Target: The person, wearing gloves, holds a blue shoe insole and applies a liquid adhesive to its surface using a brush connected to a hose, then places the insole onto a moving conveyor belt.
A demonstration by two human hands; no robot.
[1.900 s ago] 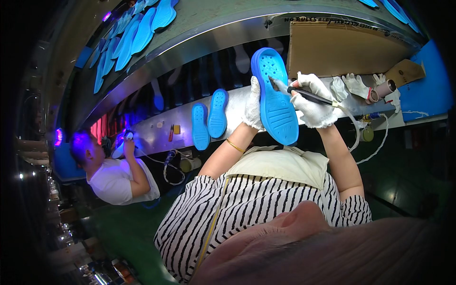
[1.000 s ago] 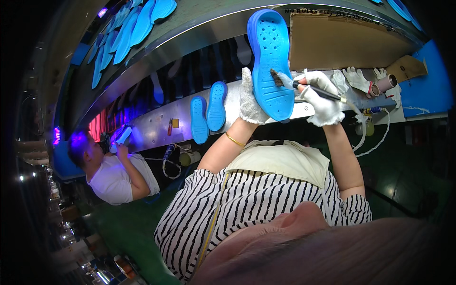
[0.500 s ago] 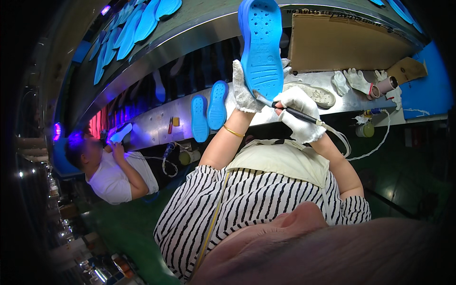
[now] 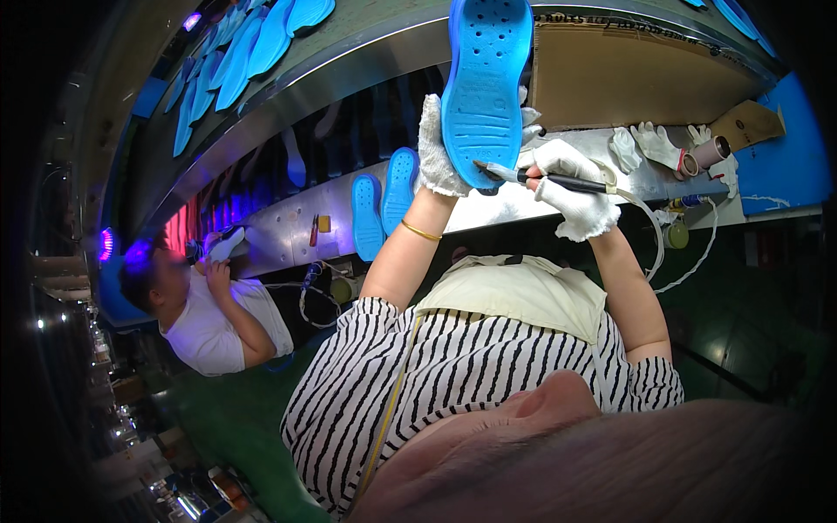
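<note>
A blue shoe sole (image 4: 485, 96) with small holes stands raised before me, its ridged face toward me. My left hand (image 4: 438, 152), in a white knit glove, is closed around its lower part; some fingers reach behind it, partly hidden. In my gloved right hand (image 4: 580, 205) is a brush (image 4: 571, 183) with a black handle and a pale tube running from its rear. The brush's bristles touch the sole's lower end, near its bottom edge. My right thumb and fingertips pinch the handle near its metal collar.
Two blue soles (image 4: 367, 218) lean at the metal bench (image 4: 275, 231), near a small yellow block (image 4: 324, 224). A cardboard box (image 4: 628, 78), white gloves (image 4: 654, 144) and a roll (image 4: 711, 152) lie right. Blue pieces (image 4: 235, 65) lie on a belt far left. A co-worker (image 4: 218, 322) sits left.
The sole and my left hand have shifted slightly, the sole to the right. My right hand has moved right, and the bristles have gone from the sole's left edge toward its lower end.
</note>
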